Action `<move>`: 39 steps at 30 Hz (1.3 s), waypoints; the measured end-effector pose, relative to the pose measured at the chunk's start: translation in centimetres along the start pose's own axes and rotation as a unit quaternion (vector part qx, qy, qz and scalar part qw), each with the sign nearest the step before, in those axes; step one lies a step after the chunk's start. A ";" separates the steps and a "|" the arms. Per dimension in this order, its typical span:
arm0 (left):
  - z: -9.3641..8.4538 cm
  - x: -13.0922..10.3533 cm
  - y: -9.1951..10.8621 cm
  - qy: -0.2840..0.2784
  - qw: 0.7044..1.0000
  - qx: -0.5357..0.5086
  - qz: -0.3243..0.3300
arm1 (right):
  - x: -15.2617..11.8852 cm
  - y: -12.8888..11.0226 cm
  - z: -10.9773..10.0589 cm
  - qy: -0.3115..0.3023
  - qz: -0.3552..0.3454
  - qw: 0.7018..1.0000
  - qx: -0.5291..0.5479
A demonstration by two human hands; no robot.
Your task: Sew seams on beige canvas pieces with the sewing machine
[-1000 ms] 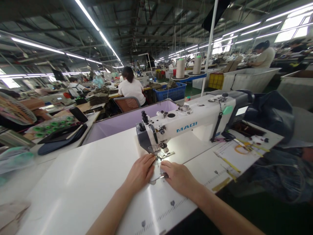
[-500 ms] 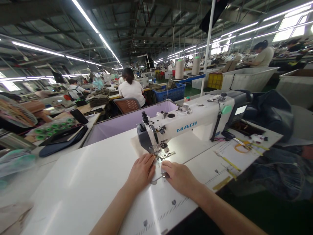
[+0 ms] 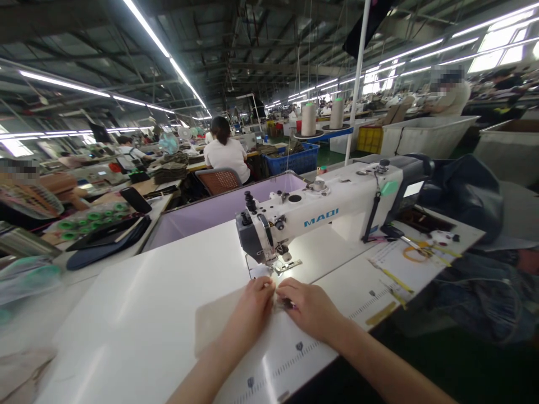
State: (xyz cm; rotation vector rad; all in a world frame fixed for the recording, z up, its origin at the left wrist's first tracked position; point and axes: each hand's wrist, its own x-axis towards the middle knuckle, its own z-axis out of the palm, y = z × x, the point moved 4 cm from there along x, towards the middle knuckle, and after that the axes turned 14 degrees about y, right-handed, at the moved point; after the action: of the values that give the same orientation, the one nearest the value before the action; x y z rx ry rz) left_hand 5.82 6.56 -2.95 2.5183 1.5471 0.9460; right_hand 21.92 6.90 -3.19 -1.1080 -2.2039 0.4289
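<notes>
A white sewing machine [image 3: 328, 207] stands on the table, its presser foot [image 3: 286, 265] just beyond my hands. My left hand [image 3: 251, 308] is closed, thumb and fingers pinching the edge of a beige fabric piece [image 3: 213, 317]. The cloth lies flat to the left, partly hidden under that hand and forearm. Close beside it, my right hand [image 3: 311, 310] is closed with its fingertips near the left ones. A small dark, metallic tool [image 3: 287, 303] shows between its curled fingers; most of it is covered, so its kind is unclear.
On the right of the table [image 3: 143, 314] lie yellow-handled tools [image 3: 398, 280], an orange tape ring [image 3: 415, 253] and a paper sheet. Two thread cones [image 3: 309, 119] stand behind the machine. A lilac-walled bin [image 3: 202, 216] borders the table's far edge. A co-worker [image 3: 225, 148] sits beyond.
The beige fabric has come out from behind the needle area toward me and to the left. My left hand has moved slightly nearer with it. My right hand stays almost in place.
</notes>
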 end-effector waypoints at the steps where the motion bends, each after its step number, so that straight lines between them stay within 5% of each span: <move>1: 0.0 0.0 0.2 0.001 1.000 0.014 0.006 | -0.1 0.0 0.0 -0.004 -0.002 1.000 -0.003; 15: 0.8 0.1 -0.1 0.018 0.990 0.140 0.009 | 0.4 0.7 0.5 -0.011 -0.008 0.999 -0.031; 33: 0.9 0.2 0.2 0.007 0.986 0.168 0.002 | 1.2 1.1 0.5 -0.013 -0.026 0.999 -0.035; 39: 0.3 -1.4 1.3 -0.008 0.987 0.146 0.067 | 0.0 1.0 0.2 -0.019 -0.041 0.999 -0.029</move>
State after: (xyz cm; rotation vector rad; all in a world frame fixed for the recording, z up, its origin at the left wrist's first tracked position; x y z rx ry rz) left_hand 6.61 4.84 -3.41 2.8513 1.6393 0.7574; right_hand 22.38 7.49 -3.92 -1.0434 -2.2988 0.3545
